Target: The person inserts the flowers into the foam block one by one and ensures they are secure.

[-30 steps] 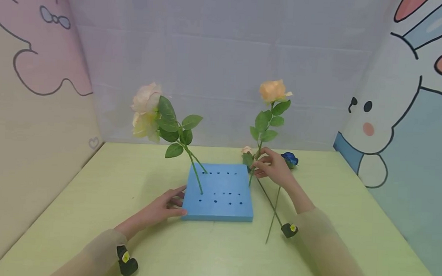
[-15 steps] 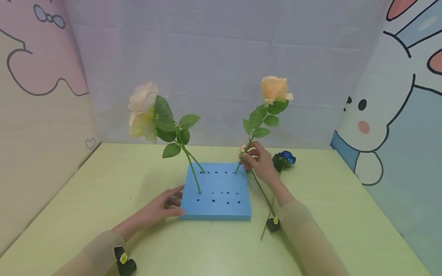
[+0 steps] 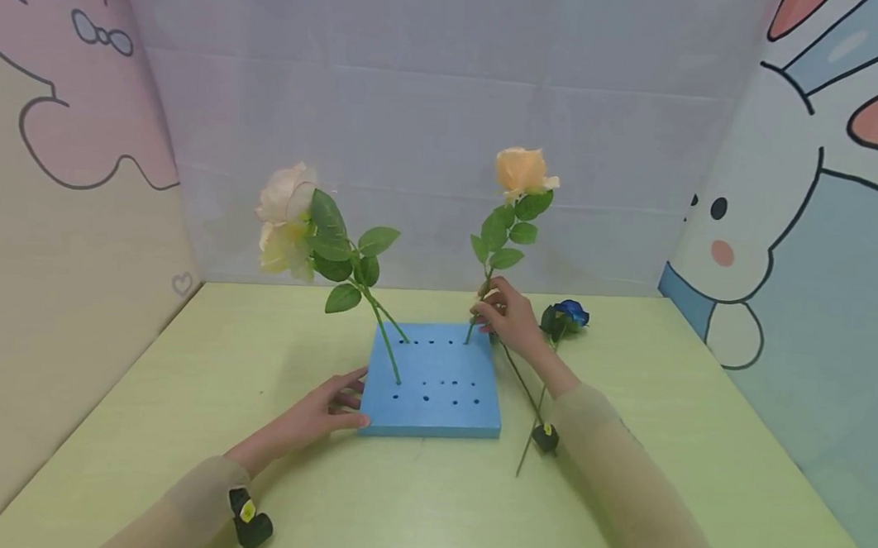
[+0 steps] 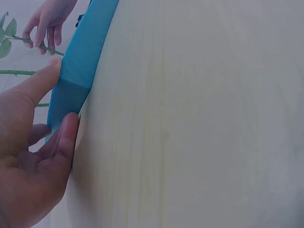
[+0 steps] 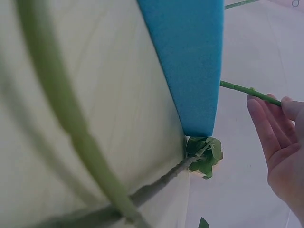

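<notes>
My right hand (image 3: 507,317) pinches the green stem of a peach rose (image 3: 522,172) between thumb and fingers. The rose stands nearly upright, and its lower end meets the back right part of a blue board with holes (image 3: 434,365). In the right wrist view the stem (image 5: 237,88) reaches the board's top face; how deep it sits cannot be seen. At the board's front left corner, my left hand (image 3: 328,405) holds the edge, thumb at the corner and fingers along the side. A pale pink rose (image 3: 287,193) and a yellow flower (image 3: 285,249) lean left from the board.
A dark blue rose (image 3: 571,312) lies on the table (image 3: 412,504) right of the board. Another flower lies beside it, its leafy head (image 5: 205,154) seen in the right wrist view and its stem (image 3: 520,378) crossing the blue rose's. A cloth wall (image 3: 429,182) stands behind.
My right hand has carried the peach rose left, from beside the board to above its back right part, where the stem end now meets the board. My left hand stays at the board's edge.
</notes>
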A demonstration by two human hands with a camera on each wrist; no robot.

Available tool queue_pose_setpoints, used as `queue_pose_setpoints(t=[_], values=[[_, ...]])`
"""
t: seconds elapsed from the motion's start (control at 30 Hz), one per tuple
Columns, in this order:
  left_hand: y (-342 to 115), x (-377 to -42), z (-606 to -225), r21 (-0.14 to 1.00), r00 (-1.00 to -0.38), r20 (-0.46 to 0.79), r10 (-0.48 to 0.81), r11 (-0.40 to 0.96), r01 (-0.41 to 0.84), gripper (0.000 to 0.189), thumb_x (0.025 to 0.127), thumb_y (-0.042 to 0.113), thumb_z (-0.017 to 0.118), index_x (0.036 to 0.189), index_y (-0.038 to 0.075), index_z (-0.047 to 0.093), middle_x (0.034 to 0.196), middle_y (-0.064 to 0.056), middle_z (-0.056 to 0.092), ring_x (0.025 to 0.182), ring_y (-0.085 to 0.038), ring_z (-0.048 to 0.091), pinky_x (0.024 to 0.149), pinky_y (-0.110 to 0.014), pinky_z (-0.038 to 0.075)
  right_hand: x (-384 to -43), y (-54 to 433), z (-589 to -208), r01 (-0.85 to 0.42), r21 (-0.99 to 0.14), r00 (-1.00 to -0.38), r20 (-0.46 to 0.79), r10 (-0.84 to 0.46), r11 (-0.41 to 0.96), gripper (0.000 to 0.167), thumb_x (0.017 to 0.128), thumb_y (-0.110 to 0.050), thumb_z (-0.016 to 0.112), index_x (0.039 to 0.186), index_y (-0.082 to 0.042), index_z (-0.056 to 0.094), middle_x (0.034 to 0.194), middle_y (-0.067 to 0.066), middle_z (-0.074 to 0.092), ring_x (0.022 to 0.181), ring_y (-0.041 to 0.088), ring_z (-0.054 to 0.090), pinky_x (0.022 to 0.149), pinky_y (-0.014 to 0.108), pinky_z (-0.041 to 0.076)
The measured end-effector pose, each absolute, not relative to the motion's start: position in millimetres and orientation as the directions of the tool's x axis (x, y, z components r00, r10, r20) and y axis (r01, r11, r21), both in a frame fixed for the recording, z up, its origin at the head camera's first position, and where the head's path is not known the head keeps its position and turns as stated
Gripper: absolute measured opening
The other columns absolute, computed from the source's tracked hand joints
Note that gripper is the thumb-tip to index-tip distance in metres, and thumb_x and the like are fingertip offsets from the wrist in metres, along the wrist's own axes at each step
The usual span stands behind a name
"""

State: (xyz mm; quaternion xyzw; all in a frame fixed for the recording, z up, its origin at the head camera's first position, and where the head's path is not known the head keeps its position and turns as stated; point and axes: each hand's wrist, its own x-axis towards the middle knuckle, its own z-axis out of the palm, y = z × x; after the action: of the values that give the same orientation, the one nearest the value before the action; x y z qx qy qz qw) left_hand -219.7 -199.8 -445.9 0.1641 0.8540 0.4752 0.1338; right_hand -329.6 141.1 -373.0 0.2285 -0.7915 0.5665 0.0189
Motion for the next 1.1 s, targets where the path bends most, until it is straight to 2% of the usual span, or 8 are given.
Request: queue_pose_setpoints(t=[0.3,0.53,0.63,0.83,1.1], values=[[-199.3,-219.9,-446.0,0.859,-0.911,-0.075,0.405,0.49,0.147,0.084,0.09,0.029,0.073,0.156,0.008,0.026,0.143,-0.019,0.048,0.124,-0.033,0.056,0.101,-0.04,0.052,-329.6,137.8,-368.6,-0.374,-0.876,-0.892,0.251,-0.375,0.303,0.024,0.099,-0.006,0.058,0.116,0.008,0.048,0.108,0.037,0.065,0.095,0.05,0.068,0.078,0.057,0.058],[-198.0,-220.9,-445.1,0.851,-0.914,-0.079,0.398,0.504,0.146,0.085,0.09,0.029,0.073,0.156,0.006,0.026,0.141,-0.02,0.05,0.121,-0.032,0.058,0.099,-0.039,0.053,-354.9,139.6,-396.3,-0.412,-0.831,-0.882,0.26,-0.392,0.375,0.02,0.098,-0.014,0.062,0.111,0.0,0.057,0.103,0.023,0.072,0.09,0.036,0.073,0.071,0.042,0.062],[-197.1,-220.8,-444.2,0.847,-0.915,-0.083,0.395,0.512,0.144,0.085,0.089,0.029,0.074,0.156,0.005,0.026,0.14,-0.02,0.05,0.121,-0.032,0.059,0.099,-0.038,0.053,-354.1,138.8,-395.3,-0.422,-0.802,-0.878,0.246,-0.41,0.423,0.014,0.098,-0.015,0.062,0.107,-0.004,0.059,0.102,0.02,0.074,0.089,0.031,0.074,0.069,0.037,0.063],[-195.0,-220.1,-442.7,0.843,-0.917,-0.09,0.389,0.519,0.138,0.085,0.089,0.029,0.074,0.156,0.004,0.027,0.141,-0.021,0.05,0.12,-0.031,0.059,0.099,-0.039,0.053,-354.7,139.3,-394.0,-0.413,-0.778,-0.883,0.214,-0.418,0.474,0.009,0.098,-0.013,0.061,0.104,-0.006,0.06,0.101,0.019,0.075,0.088,0.029,0.075,0.067,0.034,0.062],[-195.7,-219.0,-441.1,0.835,-0.91,-0.078,0.406,0.525,0.163,0.085,0.09,0.03,0.073,0.156,0.003,0.026,0.14,-0.022,0.05,0.121,-0.033,0.058,0.099,-0.036,0.053,-355.0,140.3,-393.9,-0.407,-0.756,-0.878,0.168,-0.449,0.512,0.015,0.101,-0.018,0.057,0.104,-0.005,0.063,0.102,0.017,0.075,0.088,0.027,0.075,0.067,0.031,0.062]])
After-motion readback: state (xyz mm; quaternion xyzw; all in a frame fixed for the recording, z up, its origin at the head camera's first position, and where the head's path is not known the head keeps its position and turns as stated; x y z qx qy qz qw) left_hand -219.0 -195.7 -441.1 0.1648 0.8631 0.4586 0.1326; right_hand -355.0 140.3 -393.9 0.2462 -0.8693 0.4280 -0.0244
